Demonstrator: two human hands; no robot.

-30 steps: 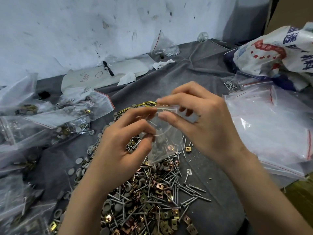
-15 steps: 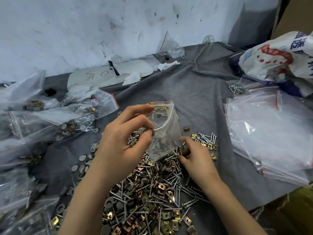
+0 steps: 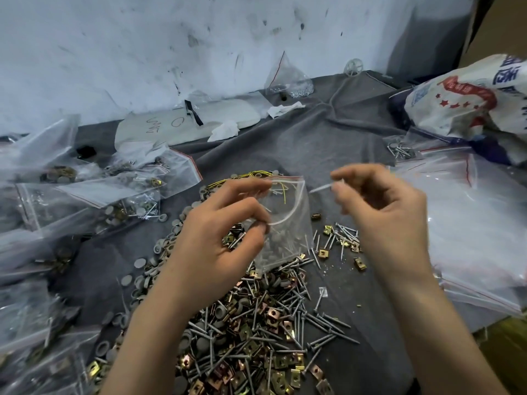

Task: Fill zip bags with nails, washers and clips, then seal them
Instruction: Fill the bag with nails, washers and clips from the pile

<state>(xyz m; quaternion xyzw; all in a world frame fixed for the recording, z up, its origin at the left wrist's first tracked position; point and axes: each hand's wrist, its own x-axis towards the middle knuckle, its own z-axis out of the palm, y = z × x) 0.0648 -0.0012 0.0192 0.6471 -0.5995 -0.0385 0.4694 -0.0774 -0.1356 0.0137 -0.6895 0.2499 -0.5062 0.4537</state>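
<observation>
A small clear zip bag [image 3: 285, 223] hangs open-mouthed over the heap, with several nails and grey washers inside. My left hand [image 3: 222, 232] pinches its rim at the left side and holds the mouth apart. My right hand [image 3: 379, 206] is level with the bag's mouth, just to its right, and pinches a thin nail [image 3: 320, 188] whose tip points at the opening. Below both hands lies a mixed pile of nails, brass clips and grey washers [image 3: 256, 323] on the grey cloth [image 3: 299, 143].
Filled zip bags [image 3: 94, 195] are heaped along the left. A stack of flat zip bags [image 3: 470, 223] lies at the right, under a printed white sack [image 3: 467, 101]. A white pad [image 3: 194, 121] and another bag rest by the back wall.
My right hand left the bag's top, dipped to the pile, and has now risen to the bag's mouth with a nail. The left hand kept hold of the bag.
</observation>
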